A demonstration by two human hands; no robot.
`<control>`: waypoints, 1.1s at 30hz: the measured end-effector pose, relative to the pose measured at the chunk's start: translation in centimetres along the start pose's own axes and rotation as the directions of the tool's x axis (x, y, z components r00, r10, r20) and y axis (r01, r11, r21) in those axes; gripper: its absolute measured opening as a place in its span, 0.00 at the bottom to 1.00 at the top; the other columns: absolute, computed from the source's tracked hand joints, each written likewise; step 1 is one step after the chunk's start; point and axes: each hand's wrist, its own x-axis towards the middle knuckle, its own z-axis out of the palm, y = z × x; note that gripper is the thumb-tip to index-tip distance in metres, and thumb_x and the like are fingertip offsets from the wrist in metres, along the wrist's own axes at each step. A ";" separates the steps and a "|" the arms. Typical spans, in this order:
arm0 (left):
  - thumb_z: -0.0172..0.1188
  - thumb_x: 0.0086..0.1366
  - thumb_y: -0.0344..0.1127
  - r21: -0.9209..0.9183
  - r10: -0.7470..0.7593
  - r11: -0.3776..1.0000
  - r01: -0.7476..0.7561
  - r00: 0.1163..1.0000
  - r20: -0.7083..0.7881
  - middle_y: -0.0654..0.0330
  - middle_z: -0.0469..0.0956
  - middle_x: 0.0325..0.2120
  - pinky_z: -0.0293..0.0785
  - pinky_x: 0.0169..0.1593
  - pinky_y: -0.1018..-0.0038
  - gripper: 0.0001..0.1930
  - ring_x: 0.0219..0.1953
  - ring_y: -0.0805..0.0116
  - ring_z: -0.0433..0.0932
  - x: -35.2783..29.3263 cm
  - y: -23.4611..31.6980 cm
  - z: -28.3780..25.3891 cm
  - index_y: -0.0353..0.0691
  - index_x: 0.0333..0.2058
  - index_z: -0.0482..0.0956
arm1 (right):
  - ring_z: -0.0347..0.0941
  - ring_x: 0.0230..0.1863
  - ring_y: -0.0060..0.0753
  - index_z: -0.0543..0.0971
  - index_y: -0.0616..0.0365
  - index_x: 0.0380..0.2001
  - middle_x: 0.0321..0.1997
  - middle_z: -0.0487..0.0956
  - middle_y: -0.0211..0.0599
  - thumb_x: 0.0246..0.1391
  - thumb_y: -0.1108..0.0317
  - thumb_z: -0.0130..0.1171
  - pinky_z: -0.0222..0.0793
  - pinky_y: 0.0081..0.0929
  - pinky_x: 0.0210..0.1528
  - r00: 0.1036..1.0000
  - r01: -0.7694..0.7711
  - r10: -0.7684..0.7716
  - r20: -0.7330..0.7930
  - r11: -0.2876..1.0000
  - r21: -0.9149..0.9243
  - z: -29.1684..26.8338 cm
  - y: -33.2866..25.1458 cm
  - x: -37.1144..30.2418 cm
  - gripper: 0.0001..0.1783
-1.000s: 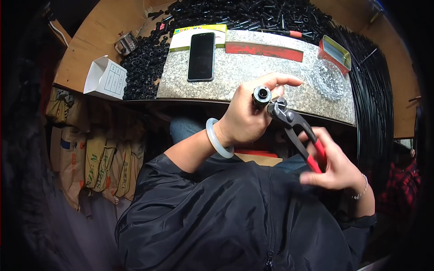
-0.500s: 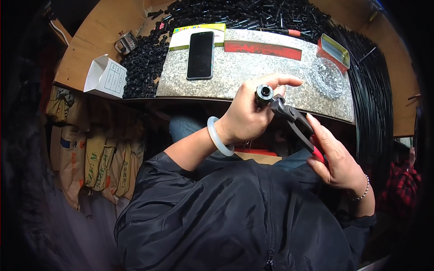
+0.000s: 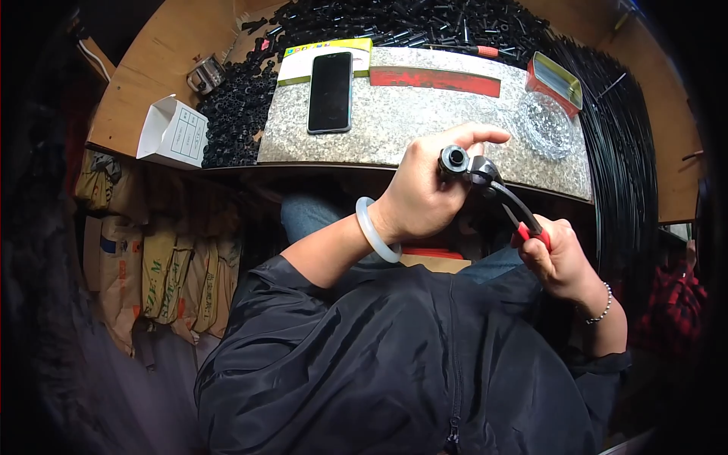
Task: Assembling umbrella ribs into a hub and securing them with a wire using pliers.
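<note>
My left hand [image 3: 421,186] is wrapped round a dark cylindrical part [image 3: 455,158]. The part's round end, with a shiny metal ring and a dark hole, faces up, while the rest of it is hidden in the palm. The index finger stretches out past it to the right. Closed round the red grips of a pair of black pliers [image 3: 516,203] is my right hand [image 3: 563,262]. The plier jaws are at the right side of the cylinder's end; whether they bite on it I cannot tell.
On the speckled board [image 3: 425,129] lie a black phone [image 3: 330,92], a red strip [image 3: 436,80] and a glass dish [image 3: 544,125]. A red-and-yellow tin [image 3: 556,80] is behind the dish. Black parts [image 3: 235,114] are heaped left and behind; black rods [image 3: 626,167] lie right. A white box [image 3: 173,130] stands left.
My right hand has tightened round the grips, and the pliers have turned, their handles closer together. The cylindrical part has shifted slightly right with my left hand.
</note>
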 end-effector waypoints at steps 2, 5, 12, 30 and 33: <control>0.44 0.66 0.28 0.001 0.036 0.999 -0.036 0.999 0.009 0.73 0.64 0.18 0.56 0.26 0.85 0.14 0.21 0.86 0.57 0.3 -0.4 0.3 0.33 0.47 0.74 | 0.55 0.13 0.28 0.68 0.61 0.20 0.12 0.63 0.34 0.58 0.61 0.54 0.55 0.23 0.18 0.996 0.000 0.006 -0.092 0.998 0.062 1.3 1.6 0.0 0.17; 0.47 0.61 0.23 -0.181 -0.108 0.979 0.091 0.991 -0.083 0.67 0.70 0.21 0.65 0.29 0.81 0.13 0.23 0.82 0.65 0.3 -0.4 0.6 0.33 0.43 0.76 | 0.56 0.16 0.25 0.68 0.62 0.22 0.14 0.63 0.35 0.54 0.67 0.58 0.57 0.24 0.20 0.986 0.029 -0.006 -0.165 0.990 0.139 2.3 1.7 1.2 0.13; 0.45 0.64 0.24 -0.146 -0.157 0.980 0.136 0.977 -0.145 0.75 0.61 0.15 0.50 0.21 0.84 0.14 0.18 0.88 0.54 0.5 -0.5 -0.1 0.34 0.46 0.75 | 0.75 0.35 0.50 0.76 0.60 0.32 0.30 0.78 0.50 0.50 0.67 0.58 0.70 0.39 0.35 0.796 -0.390 0.002 -0.605 0.766 -0.511 -8.6 11.0 6.3 0.09; 0.47 0.63 0.24 -0.148 -0.171 0.977 0.156 0.980 -0.097 0.72 0.64 0.16 0.55 0.23 0.84 0.13 0.19 0.88 0.57 0.7 -0.1 -0.4 0.34 0.45 0.76 | 0.75 0.36 0.48 0.78 0.52 0.32 0.31 0.79 0.44 0.46 0.66 0.54 0.70 0.40 0.35 0.755 -0.564 0.096 -0.649 0.599 -0.568 -9.9 10.2 9.4 0.08; 0.45 0.65 0.26 -0.113 -0.126 0.987 0.115 0.988 -0.090 0.75 0.62 0.13 0.52 0.20 0.86 0.14 0.16 0.89 0.56 0.7 -0.2 -0.2 0.32 0.46 0.74 | 0.70 0.23 0.27 0.78 0.57 0.31 0.22 0.76 0.31 0.51 0.63 0.57 0.63 0.25 0.26 0.732 -0.298 -0.009 -0.681 0.895 -0.333 -9.3 10.8 8.8 0.09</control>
